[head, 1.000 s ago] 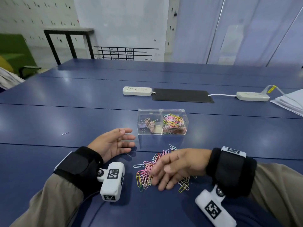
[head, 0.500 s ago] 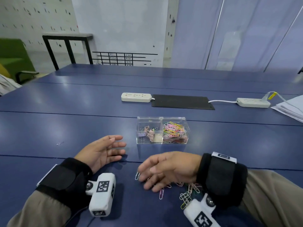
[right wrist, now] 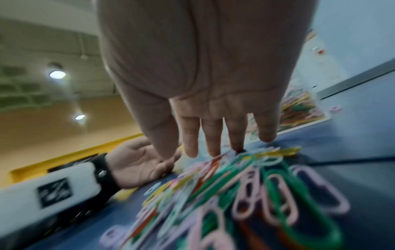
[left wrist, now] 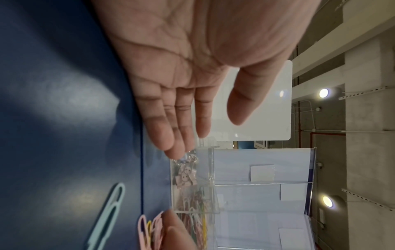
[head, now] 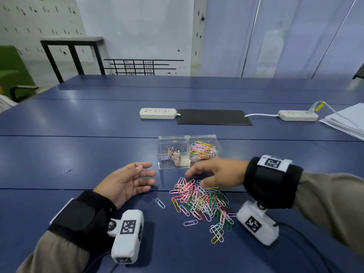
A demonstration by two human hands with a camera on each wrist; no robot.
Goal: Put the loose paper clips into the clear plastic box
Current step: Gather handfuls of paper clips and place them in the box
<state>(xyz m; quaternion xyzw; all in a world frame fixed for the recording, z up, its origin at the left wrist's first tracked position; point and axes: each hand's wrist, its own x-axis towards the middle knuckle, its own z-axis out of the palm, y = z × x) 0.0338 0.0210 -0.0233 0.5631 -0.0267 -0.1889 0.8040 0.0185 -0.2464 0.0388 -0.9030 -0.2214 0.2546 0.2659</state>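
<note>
Head view: I see the clear plastic box (head: 189,151), rigid, two-compartment, long axis left-right. Loose paper clips (head: 201,201) heaped just in front, pointing mixed ways. Right hand (head: 218,174) over them, fingers spread, nothing held; left hand (head: 126,182) beside, palm open.

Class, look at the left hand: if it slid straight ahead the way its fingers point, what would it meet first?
Probably the clear plastic box, at its left compartment: the left hand points right at it, though depth is uncertain.

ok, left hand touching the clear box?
Apart. Head view shows bare blue table between the left hand fingertips and the clear box wall.
</note>
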